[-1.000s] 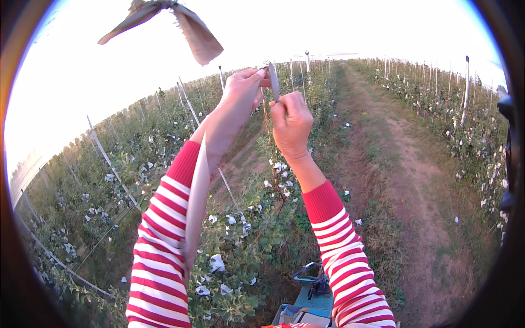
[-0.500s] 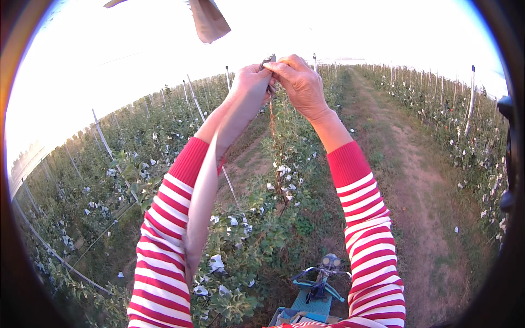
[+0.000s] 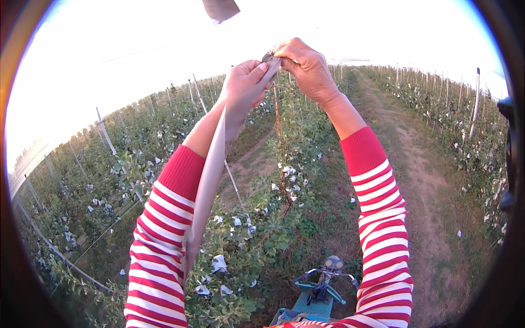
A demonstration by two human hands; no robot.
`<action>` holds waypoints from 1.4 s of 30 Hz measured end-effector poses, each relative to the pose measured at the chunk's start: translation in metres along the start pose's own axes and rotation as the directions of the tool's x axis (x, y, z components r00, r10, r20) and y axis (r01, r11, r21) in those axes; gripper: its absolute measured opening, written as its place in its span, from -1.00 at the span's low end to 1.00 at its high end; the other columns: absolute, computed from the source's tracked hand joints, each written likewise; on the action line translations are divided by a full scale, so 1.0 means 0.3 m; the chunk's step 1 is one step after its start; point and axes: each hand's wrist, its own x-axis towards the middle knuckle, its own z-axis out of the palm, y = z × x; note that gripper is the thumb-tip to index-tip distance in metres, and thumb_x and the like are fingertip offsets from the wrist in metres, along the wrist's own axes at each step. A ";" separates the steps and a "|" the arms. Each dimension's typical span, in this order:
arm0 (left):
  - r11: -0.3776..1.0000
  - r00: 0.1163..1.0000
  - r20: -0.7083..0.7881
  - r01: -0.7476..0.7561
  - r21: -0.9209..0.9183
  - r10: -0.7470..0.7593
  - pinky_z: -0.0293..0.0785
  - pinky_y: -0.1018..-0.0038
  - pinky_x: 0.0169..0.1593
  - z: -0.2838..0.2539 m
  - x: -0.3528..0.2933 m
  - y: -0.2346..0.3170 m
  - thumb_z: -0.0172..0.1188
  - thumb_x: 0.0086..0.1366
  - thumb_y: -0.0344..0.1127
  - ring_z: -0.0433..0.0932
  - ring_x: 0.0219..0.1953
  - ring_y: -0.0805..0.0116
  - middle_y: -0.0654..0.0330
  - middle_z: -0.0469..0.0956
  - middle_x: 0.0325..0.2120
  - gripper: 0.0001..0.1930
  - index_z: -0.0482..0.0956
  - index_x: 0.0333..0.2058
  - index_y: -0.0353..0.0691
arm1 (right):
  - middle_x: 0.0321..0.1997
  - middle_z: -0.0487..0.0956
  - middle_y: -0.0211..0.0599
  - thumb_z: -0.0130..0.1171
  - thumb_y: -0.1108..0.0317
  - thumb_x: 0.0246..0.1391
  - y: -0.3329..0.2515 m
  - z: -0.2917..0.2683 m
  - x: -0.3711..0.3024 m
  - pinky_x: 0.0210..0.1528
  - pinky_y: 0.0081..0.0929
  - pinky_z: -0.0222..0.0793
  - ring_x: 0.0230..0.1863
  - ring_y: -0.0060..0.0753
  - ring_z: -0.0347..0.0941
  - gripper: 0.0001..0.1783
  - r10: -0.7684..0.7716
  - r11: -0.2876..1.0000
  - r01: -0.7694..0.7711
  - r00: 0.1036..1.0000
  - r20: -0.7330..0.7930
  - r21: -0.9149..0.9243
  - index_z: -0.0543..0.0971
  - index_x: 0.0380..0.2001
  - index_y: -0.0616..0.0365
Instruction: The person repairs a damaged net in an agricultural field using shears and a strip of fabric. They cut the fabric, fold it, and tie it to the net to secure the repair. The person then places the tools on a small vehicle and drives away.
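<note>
Both my arms, in red-and-white striped sleeves, reach up and forward. A long greyish strip of thin, flexible material [image 3: 210,169] runs from between my hands down along my left forearm. My left hand [image 3: 243,85] is closed round its upper part, thumb on top. The fingertips of my right hand [image 3: 309,71] pinch the strip's gathered, darker upper end, just above and right of my left hand. What lies inside that gathered end is hidden by my fingers. A brownish-grey flap [image 3: 221,8] of similar look hangs at the top edge against the bright sky.
Below stands a small vehicle with teal handlebars [image 3: 322,284] and a blue deck. Leafy rows dotted with white pieces [image 3: 219,263] lie ahead and to the left. Pale posts [image 3: 476,104] rise among the rows; a dirt track [image 3: 418,191] runs on the right.
My right hand has moved up and slightly right, drawing the strip's end away from my left hand. The left hand has shifted slightly left. The flap at the top has risen mostly out of view.
</note>
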 end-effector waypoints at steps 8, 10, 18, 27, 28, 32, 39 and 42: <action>0.976 0.958 -0.185 -0.217 0.032 0.219 0.16 0.72 -0.67 0.000 0.006 -0.028 0.06 0.38 -0.26 0.28 -0.70 0.67 0.35 0.42 -0.64 -0.81 0.53 -0.32 -0.26 | -0.10 0.62 -0.39 0.10 0.32 0.21 0.020 -0.060 0.002 -0.32 -0.68 0.54 -0.26 -0.55 0.59 -0.84 0.355 0.719 -0.411 0.910 0.213 0.560 0.62 -0.22 0.06; 0.980 0.989 -0.120 -0.101 -0.170 0.081 0.15 0.74 -0.70 -0.009 -0.021 -0.026 0.09 0.36 -0.27 0.28 -0.72 0.67 0.33 0.44 -0.65 -0.83 0.52 -0.28 -0.26 | -0.10 0.63 -0.38 0.10 0.30 0.21 0.026 -0.066 -0.004 -0.33 -0.67 0.54 -0.27 -0.51 0.61 -0.82 0.389 0.699 -0.453 0.890 0.238 0.553 0.62 -0.22 0.08; 0.599 0.974 -0.038 -0.107 0.794 0.224 0.43 0.28 -0.32 -0.016 -0.053 -0.005 0.12 0.18 -0.37 0.52 -0.47 0.03 0.01 0.51 -0.54 -0.87 0.54 -0.29 -0.22 | -0.34 0.56 -0.48 0.08 0.41 0.21 -0.017 -0.014 0.008 -0.47 -0.73 0.44 -0.49 -0.66 0.49 -0.81 0.324 0.805 -0.413 0.907 0.267 0.426 0.59 -0.14 0.13; 0.673 0.968 -0.050 -0.132 0.728 0.244 0.44 0.31 -0.33 0.022 -0.118 0.061 0.00 0.24 -0.49 0.51 -0.51 0.14 0.02 0.48 -0.59 -0.87 0.49 -0.25 -0.31 | -0.27 0.47 -0.23 0.12 0.39 0.10 -0.040 0.031 -0.026 -0.28 -0.33 0.43 -0.31 -0.13 0.49 -0.81 -0.002 0.986 0.044 0.968 0.250 -0.163 0.58 -0.20 0.06; 0.666 0.963 0.012 -0.194 0.720 0.268 0.44 0.28 -0.32 0.009 -0.113 0.057 0.01 0.25 -0.44 0.53 -0.48 0.08 -0.02 0.50 -0.55 -0.84 0.50 -0.21 -0.27 | -0.28 0.45 -0.22 0.13 0.39 0.09 -0.044 0.031 -0.026 -0.28 -0.32 0.43 -0.32 -0.13 0.49 -0.81 0.002 0.987 0.041 0.962 0.272 -0.154 0.57 -0.20 0.07; 0.651 0.904 0.186 -0.410 0.639 0.386 0.44 0.37 -0.32 -0.007 -0.063 0.076 0.02 0.32 -0.31 0.52 -0.46 0.26 0.07 0.53 -0.50 -0.81 0.52 -0.20 -0.27 | -0.30 0.42 -0.23 0.18 0.41 0.03 -0.009 0.008 -0.020 -0.25 -0.37 0.42 -0.35 -0.19 0.47 -0.78 0.021 0.999 -0.004 0.948 0.318 -0.053 0.56 -0.20 0.09; 0.556 0.839 0.227 -0.506 0.660 0.495 0.45 0.35 -0.28 -0.018 0.126 0.112 -0.02 0.35 -0.29 0.52 -0.44 0.29 0.10 0.53 -0.46 -0.78 0.58 -0.25 -0.25 | -0.37 0.54 -0.33 0.22 0.57 -0.06 -0.016 -0.017 0.012 -0.21 -0.53 0.39 -0.32 -0.41 0.47 -0.80 0.151 0.980 -0.169 0.975 0.163 0.103 0.65 -0.30 0.13; 0.309 0.826 0.389 -0.526 0.792 0.408 0.45 0.31 -0.26 -0.044 0.182 0.137 0.00 0.29 -0.36 0.54 -0.42 0.14 0.04 0.56 -0.44 -0.82 0.58 -0.25 -0.22 | -0.37 0.54 -0.34 0.22 0.57 -0.09 -0.029 -0.016 0.026 -0.22 -0.54 0.39 -0.31 -0.42 0.48 -0.81 0.177 0.962 -0.197 0.977 0.119 0.190 0.66 -0.34 0.14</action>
